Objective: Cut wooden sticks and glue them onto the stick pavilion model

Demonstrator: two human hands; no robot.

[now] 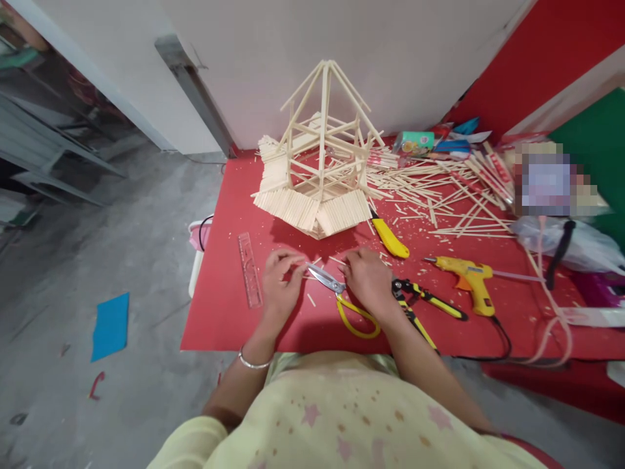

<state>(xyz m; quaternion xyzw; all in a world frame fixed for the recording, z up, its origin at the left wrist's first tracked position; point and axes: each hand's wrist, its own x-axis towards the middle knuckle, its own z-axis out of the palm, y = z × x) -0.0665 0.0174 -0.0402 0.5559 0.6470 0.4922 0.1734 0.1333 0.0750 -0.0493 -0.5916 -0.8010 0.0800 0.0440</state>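
Observation:
My left hand [280, 283] rests on the red table [224, 306], fingers curled in a pinch on a short thin wooden stick that reaches toward the scissors. My right hand [366, 277] is closed just right of it, fingers bent down over small stick pieces; what it holds is hidden. Yellow-handled scissors [342, 296] lie between and under the two hands, blades pointing left. Behind the hands stands a stick-built house frame [317, 163] with a pointed roof.
A clear ruler [249, 270] lies left of my left hand. A yellow utility knife [389, 238], black-and-yellow pliers [422, 303] and a yellow glue gun [469, 280] with cord lie to the right. Loose sticks [449, 189] cover the far right. Blue paper [111, 326] lies on the floor.

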